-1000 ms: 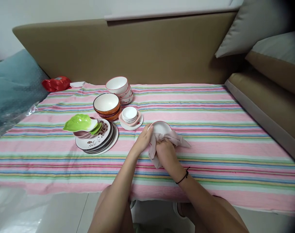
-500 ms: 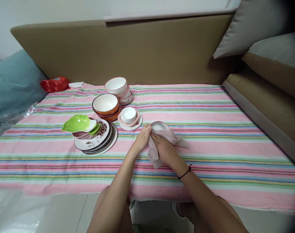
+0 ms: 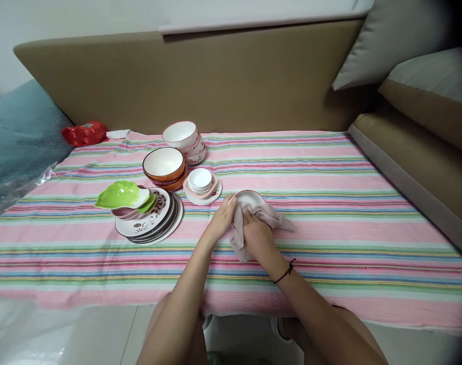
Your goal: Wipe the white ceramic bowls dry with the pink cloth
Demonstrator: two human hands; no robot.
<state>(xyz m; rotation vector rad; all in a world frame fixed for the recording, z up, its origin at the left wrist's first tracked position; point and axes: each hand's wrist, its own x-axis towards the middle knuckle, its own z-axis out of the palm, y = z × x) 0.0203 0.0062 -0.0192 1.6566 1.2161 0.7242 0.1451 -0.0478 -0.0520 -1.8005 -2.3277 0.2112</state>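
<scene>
My left hand point(image 3: 222, 217) grips the left rim of a white bowl point(image 3: 251, 196) with a thin reddish edge. Inside the bowl, my right hand point(image 3: 257, 233) presses a crumpled pinkish-grey cloth point(image 3: 271, 217), its fingers partly hidden in the folds. One corner of the cloth hangs over the bowl's right side and another droops toward me. To the left of the bowl, small white dishes point(image 3: 200, 178) are stacked on a pink dish and a flat plate.
Further left stand orange bowls point(image 3: 164, 163), white red-rimmed bowls point(image 3: 181, 134) and patterned plates point(image 3: 151, 223) topped by green leaf-shaped dishes point(image 3: 120, 194). A red package point(image 3: 85, 134) lies by the blue cushion point(image 3: 24, 137). A striped cloth point(image 3: 348, 213) covers the surface; a brown backrest point(image 3: 216, 81) rises behind.
My right hand has shifted slightly within the bowl, its fingers now more curled into the cloth. More of the bowl's inside shows. My left hand keeps its hold on the rim.
</scene>
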